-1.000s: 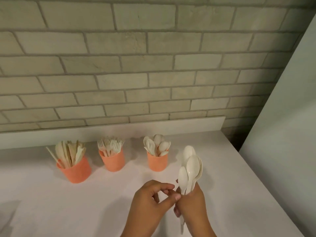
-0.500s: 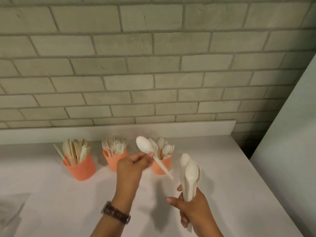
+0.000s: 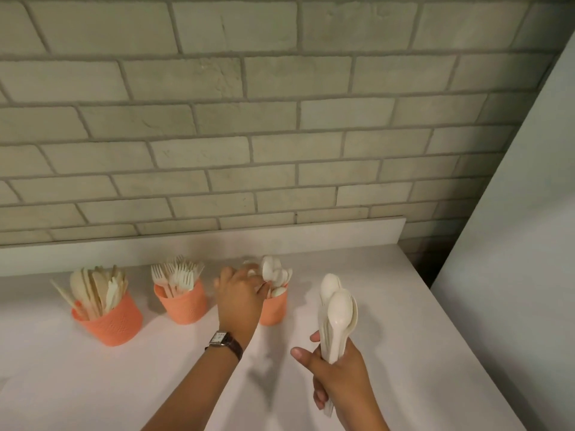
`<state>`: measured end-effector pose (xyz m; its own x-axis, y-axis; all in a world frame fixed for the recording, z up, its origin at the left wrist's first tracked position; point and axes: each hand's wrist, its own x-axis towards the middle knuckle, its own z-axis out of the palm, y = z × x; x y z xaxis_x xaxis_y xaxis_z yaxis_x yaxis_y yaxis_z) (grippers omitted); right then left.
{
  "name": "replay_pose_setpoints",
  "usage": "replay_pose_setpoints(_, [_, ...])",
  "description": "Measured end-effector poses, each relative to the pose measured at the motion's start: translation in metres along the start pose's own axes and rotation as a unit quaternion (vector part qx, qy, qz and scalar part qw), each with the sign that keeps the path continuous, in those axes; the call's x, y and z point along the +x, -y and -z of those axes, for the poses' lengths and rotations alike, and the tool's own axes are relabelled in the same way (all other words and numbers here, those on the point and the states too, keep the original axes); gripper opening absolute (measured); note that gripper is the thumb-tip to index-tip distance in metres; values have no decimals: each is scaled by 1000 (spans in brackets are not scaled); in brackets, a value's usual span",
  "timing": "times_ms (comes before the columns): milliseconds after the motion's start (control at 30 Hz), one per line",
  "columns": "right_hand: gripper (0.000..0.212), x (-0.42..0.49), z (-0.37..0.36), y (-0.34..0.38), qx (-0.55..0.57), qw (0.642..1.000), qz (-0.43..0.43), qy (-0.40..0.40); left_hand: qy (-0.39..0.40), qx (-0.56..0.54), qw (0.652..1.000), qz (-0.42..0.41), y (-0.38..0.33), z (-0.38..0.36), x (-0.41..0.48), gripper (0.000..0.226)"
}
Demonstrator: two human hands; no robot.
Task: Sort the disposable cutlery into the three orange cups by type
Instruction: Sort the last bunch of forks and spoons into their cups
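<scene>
A person stands at a white countertop [image 3: 93, 384] against a grey brick wall [image 3: 280, 119]. Three orange cups sit in a row near the back edge. The cup toward the back left corner [image 3: 109, 321] holds pale wooden knives and sticks, the middle cup [image 3: 183, 306] holds white forks, and the third cup [image 3: 275, 309], at about the middle of the back edge, holds white spoons [image 3: 273, 272].

The left hand [image 3: 239, 293], with a brown-strapped wristwatch [image 3: 222, 339] on its wrist, is at the rim of the spoon cup, fingers pinched together among the handles, apparently setting a spoon in; motion blur hides whether it grips one.

The right hand [image 3: 339, 377], toward the front right, is closed around a bundle of spoons [image 3: 337, 309], bowls up and stacked, likely so single spoons can be drawn off.

No loose cutlery lies on the counter. No brand or writing is readable; the watch face is too small.
</scene>
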<state>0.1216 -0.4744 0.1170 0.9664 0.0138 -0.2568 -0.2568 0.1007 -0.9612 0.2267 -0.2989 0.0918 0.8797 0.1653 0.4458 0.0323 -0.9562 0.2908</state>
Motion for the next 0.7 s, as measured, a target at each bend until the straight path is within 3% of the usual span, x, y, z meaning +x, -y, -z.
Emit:
replay_pose_setpoints(200, [34,-8,-9,2,-35,999,6,3,48,50,998,-10,11,-12,-10,32])
replay_pose_setpoints(300, [35,-12,-13,4,-61,998,7,6,49,-5,999,-19,18,-8,-15,28])
replay_pose_setpoints(433, [31,-16,-19,5,-75,997,11,8,-9,-137,990,29,14,21,-42,53])
replay_pose_setpoints(500, [26,-19,-25,8,-50,998,-1,24,-26,-240,968,62,4,47,-62,53])
replay_pose_setpoints(600, [23,-28,-35,13,35,995,-34,83,31,-410,907,94,-12,85,-88,23])
replay_pose_setpoints(700, [48,-35,-45,16,84,984,-47,153,94,-484,859,136,-17,107,-103,5])
